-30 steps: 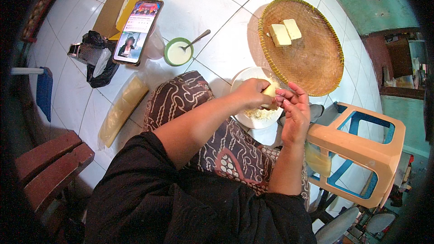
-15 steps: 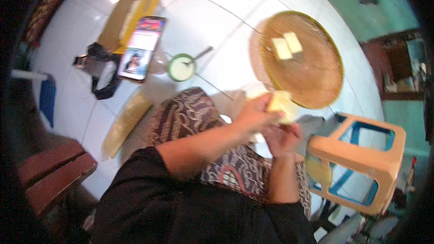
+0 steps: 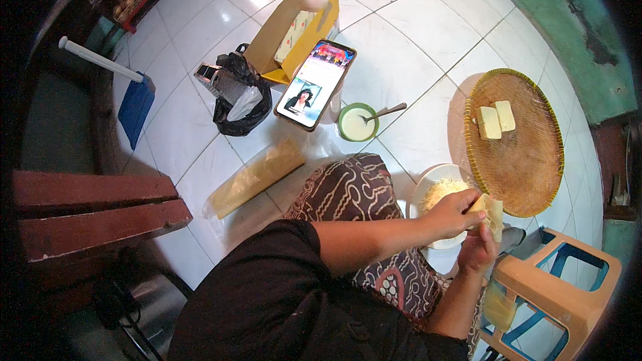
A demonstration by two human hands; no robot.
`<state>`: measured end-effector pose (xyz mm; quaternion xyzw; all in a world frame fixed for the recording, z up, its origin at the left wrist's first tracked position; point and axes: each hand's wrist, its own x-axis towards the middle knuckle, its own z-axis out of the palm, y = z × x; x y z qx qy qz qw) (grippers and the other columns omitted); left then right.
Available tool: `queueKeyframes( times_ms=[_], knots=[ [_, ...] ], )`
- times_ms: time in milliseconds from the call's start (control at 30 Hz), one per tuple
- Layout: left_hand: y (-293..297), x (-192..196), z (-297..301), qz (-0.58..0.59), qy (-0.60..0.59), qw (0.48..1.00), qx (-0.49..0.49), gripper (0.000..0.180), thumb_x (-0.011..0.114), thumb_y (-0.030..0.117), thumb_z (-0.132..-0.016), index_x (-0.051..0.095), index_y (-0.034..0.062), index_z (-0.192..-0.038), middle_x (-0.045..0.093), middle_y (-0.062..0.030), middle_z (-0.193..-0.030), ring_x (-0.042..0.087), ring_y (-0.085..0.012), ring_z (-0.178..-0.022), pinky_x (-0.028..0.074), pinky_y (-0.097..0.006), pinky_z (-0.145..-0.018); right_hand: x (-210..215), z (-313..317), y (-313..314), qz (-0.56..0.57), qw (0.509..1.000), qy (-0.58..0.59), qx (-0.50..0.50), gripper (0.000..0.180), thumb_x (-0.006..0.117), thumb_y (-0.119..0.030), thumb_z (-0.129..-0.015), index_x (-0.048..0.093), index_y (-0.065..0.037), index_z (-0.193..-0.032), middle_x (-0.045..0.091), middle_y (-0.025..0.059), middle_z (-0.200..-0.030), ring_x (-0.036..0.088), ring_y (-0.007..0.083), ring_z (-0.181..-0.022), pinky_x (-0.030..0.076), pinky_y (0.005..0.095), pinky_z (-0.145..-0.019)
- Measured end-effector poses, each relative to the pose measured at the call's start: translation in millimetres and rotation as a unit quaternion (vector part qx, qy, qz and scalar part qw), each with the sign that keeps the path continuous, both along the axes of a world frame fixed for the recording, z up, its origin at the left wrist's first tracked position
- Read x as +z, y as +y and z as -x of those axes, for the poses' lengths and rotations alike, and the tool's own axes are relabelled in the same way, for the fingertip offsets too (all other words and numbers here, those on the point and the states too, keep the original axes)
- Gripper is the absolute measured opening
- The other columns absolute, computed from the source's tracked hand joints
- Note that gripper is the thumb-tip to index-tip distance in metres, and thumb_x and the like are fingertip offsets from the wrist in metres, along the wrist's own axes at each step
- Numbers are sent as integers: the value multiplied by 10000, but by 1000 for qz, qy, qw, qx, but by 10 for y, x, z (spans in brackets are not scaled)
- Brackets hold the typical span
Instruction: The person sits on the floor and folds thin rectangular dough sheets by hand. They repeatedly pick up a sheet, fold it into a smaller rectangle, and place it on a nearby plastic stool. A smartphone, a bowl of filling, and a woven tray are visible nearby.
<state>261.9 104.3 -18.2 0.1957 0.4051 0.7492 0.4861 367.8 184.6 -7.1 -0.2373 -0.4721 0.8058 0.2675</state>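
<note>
Both hands hold a pale yellow folded pastry wrapper (image 3: 493, 216). My left hand (image 3: 452, 216) pinches its near-left side between thumb and fingers. Below it, my right hand (image 3: 479, 250) supports the wrapper, its fingers partly hidden. Any filling inside cannot be made out. A white plate (image 3: 422, 195) of pale shreds like grated cheese (image 3: 443, 192) lies just behind my left hand, partly covered by it. Beyond my hands, a round woven tray (image 3: 528, 174) carries two pale folded parcels (image 3: 489, 123) side by side. A green bowl (image 3: 360, 135) of white liquid holds a spoon (image 3: 388, 111).
A phone (image 3: 317, 83) with a lit screen leans beside an open yellow carton (image 3: 314, 45). Left of it, a metal grater (image 3: 225, 85) sits in a black plastic bag (image 3: 242, 126). A long plastic-wrapped pack (image 3: 257, 177) lies on the tiles. An orange-and-blue stool (image 3: 568, 287) stands at right.
My view has swung, so the floor things sit further right in the picture. Both hands still hold the wrapper, and the plate of shreds now shows more clearly.
</note>
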Motion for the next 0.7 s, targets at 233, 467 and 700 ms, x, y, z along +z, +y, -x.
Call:
queueKeyframes(
  times_ms=[233, 467, 700],
  knots=[
    [-56, 22, 39, 21, -30, 999, 8, 247, 567, 97, -846, 535, -8, -1068, 596, -52, -957, 549, -97, -879, 449, -249, -781, 74, 151, -113, -52, 996, -55, -44, 390, 555, -92, -763, 530, 100, -1102, 552, 162, -1135, 514, 241, -1070, 346, 343, -968],
    [-144, 266, 110, 52, -103, 993, -6, 203, 508, 148, -892, 553, 9, -1034, 592, -36, -928, 550, -81, -835, 440, -222, -730, 196, 201, -124, -57, 997, -46, -11, 426, 508, -72, -775, 482, 95, -1167, 505, 187, -1206, 455, 270, -1158, 284, 359, -1025],
    [-135, 189, 89, 49, -141, 989, -14, 228, 468, 184, -917, 549, 7, -1035, 591, -47, -938, 557, -100, -831, 439, -232, -734, 211, 199, -155, -136, 988, -55, -38, 396, 520, -67, -747, 536, 89, -1111, 513, 189, -1192, 454, 269, -1152, 281, 365, -1023]
  ],
)
